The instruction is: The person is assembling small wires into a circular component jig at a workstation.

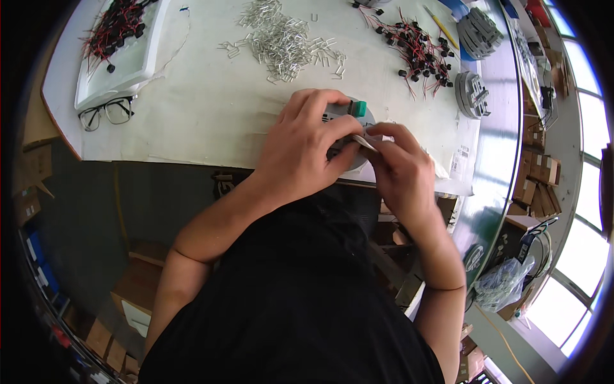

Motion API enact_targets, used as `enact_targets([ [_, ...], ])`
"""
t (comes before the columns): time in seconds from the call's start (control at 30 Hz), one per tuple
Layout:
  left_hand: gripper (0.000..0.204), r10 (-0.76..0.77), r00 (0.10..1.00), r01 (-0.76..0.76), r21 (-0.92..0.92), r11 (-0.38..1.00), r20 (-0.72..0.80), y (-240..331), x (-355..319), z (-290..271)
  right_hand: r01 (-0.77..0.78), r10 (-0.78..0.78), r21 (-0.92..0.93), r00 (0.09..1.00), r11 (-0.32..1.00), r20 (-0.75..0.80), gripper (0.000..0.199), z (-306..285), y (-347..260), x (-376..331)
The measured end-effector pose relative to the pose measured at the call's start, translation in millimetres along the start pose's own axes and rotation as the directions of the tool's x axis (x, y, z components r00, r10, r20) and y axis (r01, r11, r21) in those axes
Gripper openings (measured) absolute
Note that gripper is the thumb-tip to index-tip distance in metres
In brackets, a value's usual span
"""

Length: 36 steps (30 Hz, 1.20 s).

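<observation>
At the table's front edge, my left hand (pixel 306 142) is closed around a round grey housing (pixel 369 119) with a green block (pixel 360 109) on its top side. Most of the housing is hidden behind my fingers. My right hand (pixel 404 168) pinches a thin pale strip (pixel 364 142) against the near right side of the housing. The tips of my left thumb and forefinger come close to that strip, and I cannot tell whether they touch it.
Beyond my hands lies a heap of U-shaped metal clips (pixel 281 48). Small black parts with red wires (pixel 422 54) lie at the right, near a yellow pen-like tool (pixel 440 27) and stacked grey housings (pixel 478 35). Eyeglasses (pixel 107 114) and a white tray (pixel 121 86) are at the left.
</observation>
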State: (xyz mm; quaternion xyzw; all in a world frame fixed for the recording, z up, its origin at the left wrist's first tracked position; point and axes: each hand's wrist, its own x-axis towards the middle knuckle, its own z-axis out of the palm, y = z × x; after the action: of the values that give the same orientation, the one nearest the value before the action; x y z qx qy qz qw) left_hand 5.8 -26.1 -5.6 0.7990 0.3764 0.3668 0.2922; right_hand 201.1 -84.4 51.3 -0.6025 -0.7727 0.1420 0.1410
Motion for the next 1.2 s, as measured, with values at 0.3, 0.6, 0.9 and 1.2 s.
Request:
enact_targets([
  [0.3, 0.011, -0.013, 0.999, 0.012, -0.015, 1.0, -0.034, -0.2, 0.2, 3.7, -0.11, 0.178, 0.254, 0.948, 0.961, -0.265, 0.029, 29.6, 5.0, -11.1],
  [0.6, 0.012, 0.016, 0.999, -0.017, -0.022, 1.0, -0.037, -3.1, -1.0, 2.5, -0.113, 0.188, 0.3, 0.954, 0.947, -0.233, 0.026, 20.3, 6.0, -16.2],
  [0.9, 0.011, 0.012, 0.998, -0.016, -0.065, 0.998, -0.068, -3.3, -1.5, 3.5, -0.125, 0.18, 0.241, 0.959, 0.962, -0.22, 0.028, 16.4, 3.6, -15.6],
  [1.2, 0.015, -0.013, 1.0, 0.013, -0.019, 1.0, -0.021, -1.8, -2.4, 3.0, 0.048, -0.061, -0.116, 0.991, 0.992, -0.118, 0.02, 2.2, -5.6, -5.7],
])
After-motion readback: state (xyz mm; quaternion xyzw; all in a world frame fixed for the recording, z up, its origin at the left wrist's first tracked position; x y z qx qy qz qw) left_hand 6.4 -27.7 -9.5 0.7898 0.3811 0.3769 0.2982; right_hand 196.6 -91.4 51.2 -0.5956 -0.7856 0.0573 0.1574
